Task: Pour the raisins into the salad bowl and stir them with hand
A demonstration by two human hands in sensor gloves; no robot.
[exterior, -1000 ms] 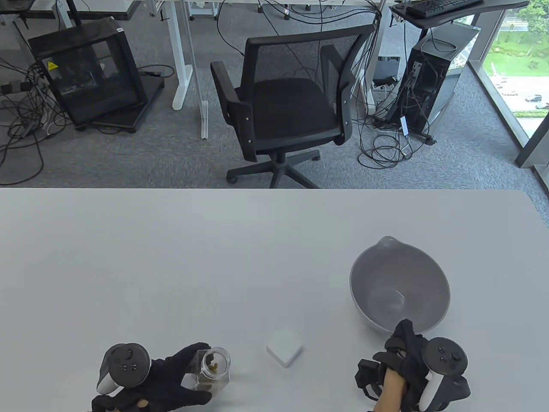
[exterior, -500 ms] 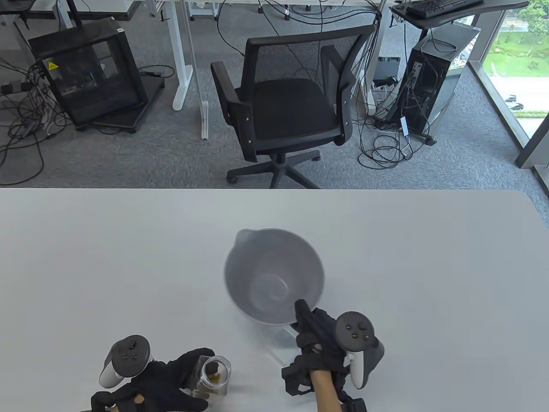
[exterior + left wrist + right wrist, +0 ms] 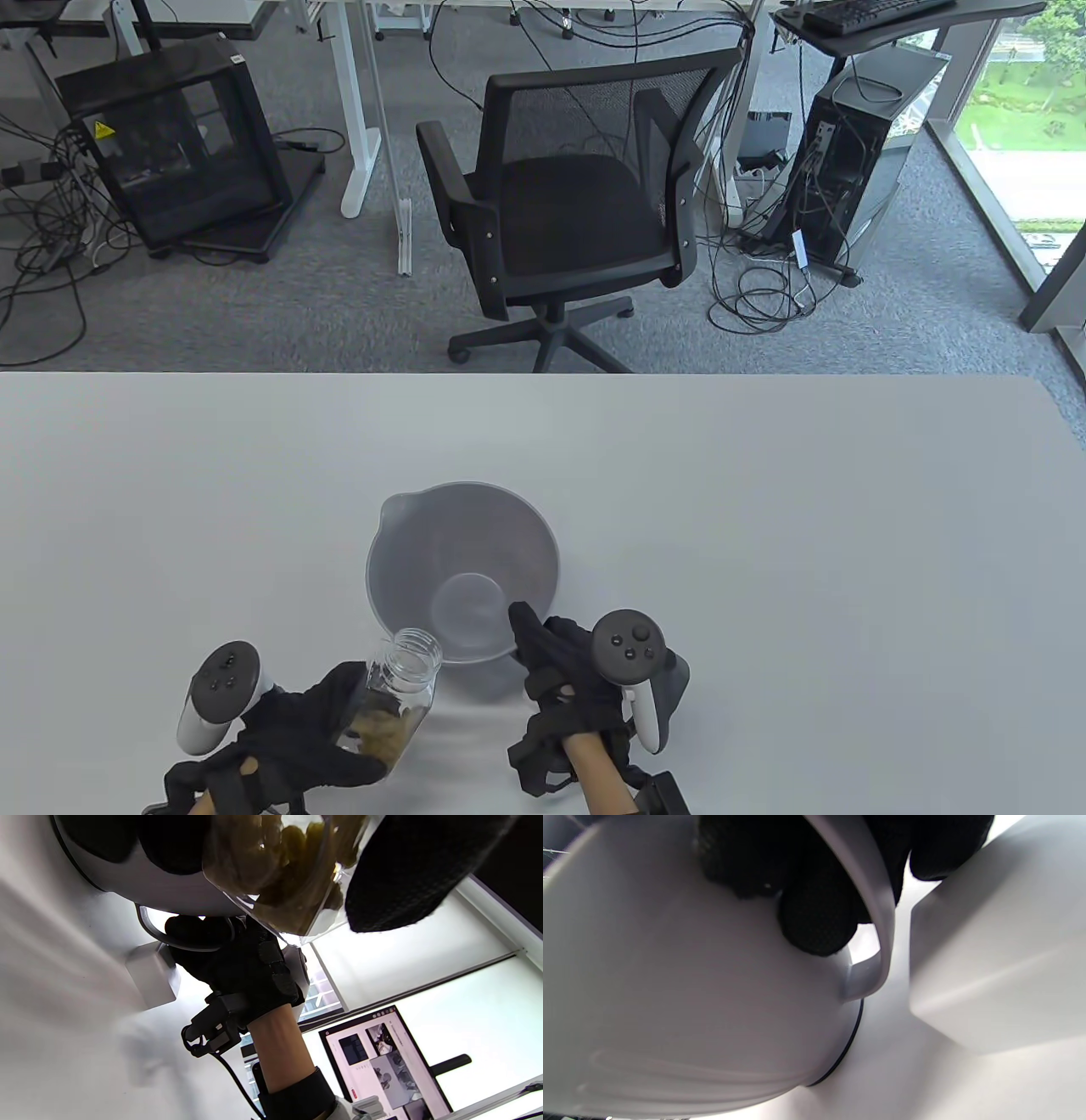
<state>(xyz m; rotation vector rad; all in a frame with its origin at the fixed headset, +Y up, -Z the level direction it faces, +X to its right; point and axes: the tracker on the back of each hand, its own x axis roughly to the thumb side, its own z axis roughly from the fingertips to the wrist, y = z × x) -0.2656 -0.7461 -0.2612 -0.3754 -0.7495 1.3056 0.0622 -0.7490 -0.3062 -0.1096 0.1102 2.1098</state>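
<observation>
We are at the pour. Our left hand [image 3: 297, 730] has its fingers wrapped around the open jar [image 3: 399, 692] of raisins [image 3: 386, 732], tipped so its mouth points at the bowl's [image 3: 462, 569] near rim, while the raisins sit low in the jar's base. To do this well, we judge the mouth should come over the rim before the jar tips further, so nothing lands on the worktop [image 3: 764, 509]. A slow tilt should stop the clump dropping at once.

Our right hand [image 3: 568, 671] steadies the bowl: the fingers [image 3: 814, 921] curl around its handle and near rim, the thumb lying inside. That wrist comes in low from the near edge. The left wrist is rolled inward, palm toward the bowl. The small white block [image 3: 992, 955] lies just beside the bowl's base.
</observation>
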